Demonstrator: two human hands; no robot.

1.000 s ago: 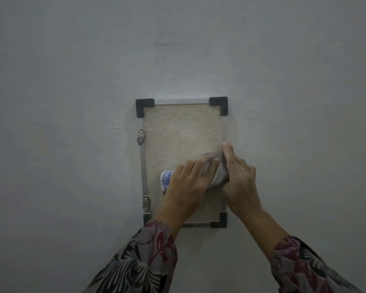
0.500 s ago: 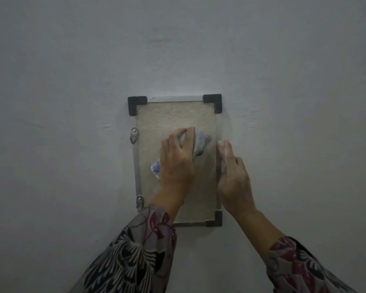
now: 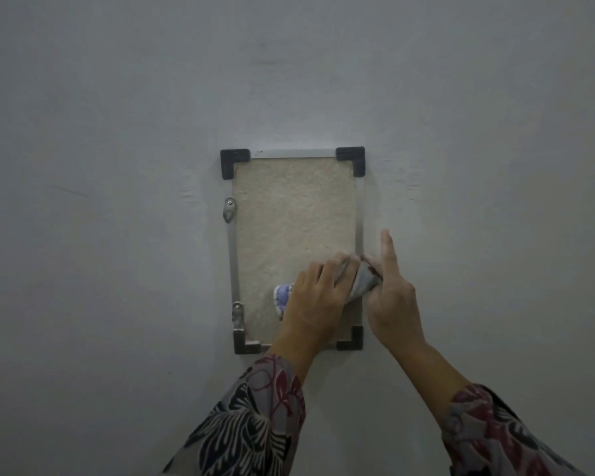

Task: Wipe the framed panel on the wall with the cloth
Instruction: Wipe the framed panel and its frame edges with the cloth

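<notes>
Cloth [image 3: 359,281] is under my left hand [image 3: 311,304] at 5 o'clock of panel [image 3: 294,214], fingers gripping it; right hand [image 3: 390,300] pinches its end. Upper part is, I think, not wiped.

The framed panel [image 3: 294,214] is mounted upright on the wall [image 3: 117,132], with corner caps [image 3: 351,159] set at its four corners and two brackets [image 3: 231,209] fixed along its left edge, one in the upper half and one near the bottom-left corner. The cloth [image 3: 363,281] is pressed against the panel's lower right part, reaching the right edge, with the left hand [image 3: 311,304] laid over it. The right hand [image 3: 394,300] is placed just right of the panel's right edge, touching the cloth's right end, with one finger raised along the wall.
</notes>
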